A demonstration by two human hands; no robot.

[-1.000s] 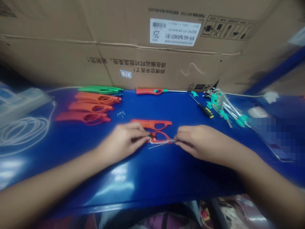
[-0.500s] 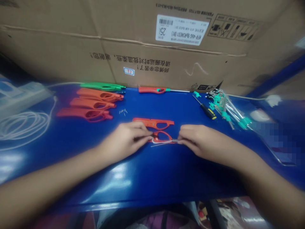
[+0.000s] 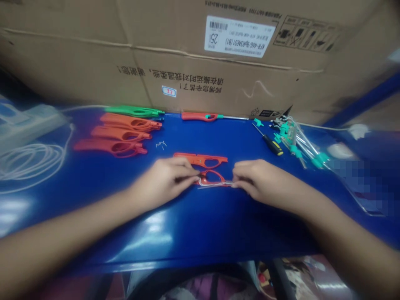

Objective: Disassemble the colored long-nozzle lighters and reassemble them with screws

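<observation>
An orange lighter casing half point(image 3: 218, 172) with an oval opening lies on the blue table. My left hand point(image 3: 170, 177) is closed in a pinch at its left end; the fingers hide what they grip, beside a small dark part. A thin white wire point(image 3: 206, 183) runs from these fingertips along the lower edge of the casing. At the casing's right tip, my right hand point(image 3: 258, 179) pinches the end of a thin metal tube point(image 3: 228, 183). A second orange casing half point(image 3: 201, 159) lies just behind the first.
Orange casings point(image 3: 120, 133) and a green casing point(image 3: 133, 111) lie at left, near small screws point(image 3: 161, 144). A lighter point(image 3: 200, 116) lies against the cardboard box point(image 3: 93, 66). On the right are a screwdriver point(image 3: 272, 145) and metal tubes with teal parts point(image 3: 293, 141). A coiled white cable point(image 3: 34, 166) is far left.
My right hand has shifted very slightly left with the tube end. My left hand stays pinched at the casing; the other objects keep their places.
</observation>
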